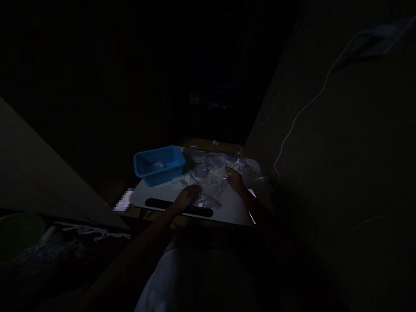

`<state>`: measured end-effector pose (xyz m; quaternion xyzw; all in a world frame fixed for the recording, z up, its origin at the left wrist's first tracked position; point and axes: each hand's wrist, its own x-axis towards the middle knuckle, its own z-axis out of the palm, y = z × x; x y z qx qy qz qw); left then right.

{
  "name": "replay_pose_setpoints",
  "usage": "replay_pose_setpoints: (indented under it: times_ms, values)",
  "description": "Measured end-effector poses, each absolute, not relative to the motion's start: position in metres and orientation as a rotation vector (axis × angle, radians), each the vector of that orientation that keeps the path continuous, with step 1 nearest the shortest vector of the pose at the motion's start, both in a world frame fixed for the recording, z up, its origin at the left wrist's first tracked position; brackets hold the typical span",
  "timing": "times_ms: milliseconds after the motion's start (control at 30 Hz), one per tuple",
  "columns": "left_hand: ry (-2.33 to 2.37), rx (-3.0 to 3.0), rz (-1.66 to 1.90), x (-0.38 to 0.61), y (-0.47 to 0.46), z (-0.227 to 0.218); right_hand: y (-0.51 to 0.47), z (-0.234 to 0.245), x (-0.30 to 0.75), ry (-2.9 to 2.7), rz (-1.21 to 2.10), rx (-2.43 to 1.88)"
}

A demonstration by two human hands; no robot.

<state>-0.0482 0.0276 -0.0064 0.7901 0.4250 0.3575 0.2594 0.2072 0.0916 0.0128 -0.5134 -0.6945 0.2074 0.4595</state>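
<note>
The light is very dim, so fine detail is lost. Crinkled clear plastic bags [208, 197] lie spread over a small white table [232, 212]. At the near left edge of this plastic, my left hand [187, 196] has its fingers closed together on a bag. My right hand [234, 178] is farther over to the right, thumb and fingers pinched on clear plastic. Between and beyond the hands are pale, flat pieces among the plastic, too dark to name. A blue plastic basin [159, 167] stands left of the bags, with something pale inside.
A black slot [159, 203] runs along the table's near edge. A bright flat screen-like object [251, 203] lies under my right forearm. Behind the table is a small pink spool-like item [216, 143]. A white cable [294, 121] hangs down the right wall.
</note>
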Motion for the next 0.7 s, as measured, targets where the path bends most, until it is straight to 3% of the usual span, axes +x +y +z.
replay_pose_setpoints:
  times_ms: [200, 333, 567, 700]
  values:
    - [1.171, 2.223, 0.955, -0.036, 0.035, -0.007, 0.043, 0.021, 0.200, -1.892, 0.094, -1.457]
    - [1.179, 2.371, 0.861, -0.030, 0.030, -0.004, 0.009, 0.013, 0.184, -2.234, 0.047, -1.456]
    - [1.649, 2.679, 0.454, -0.034, 0.021, 0.029, -0.005, 0.007, 0.181, -2.331, -0.023, -1.606]
    - [1.542, 2.760, 0.352, -0.008, 0.022, 0.040, -0.007, 0.006, 0.182, -2.337, -0.059, -1.622]
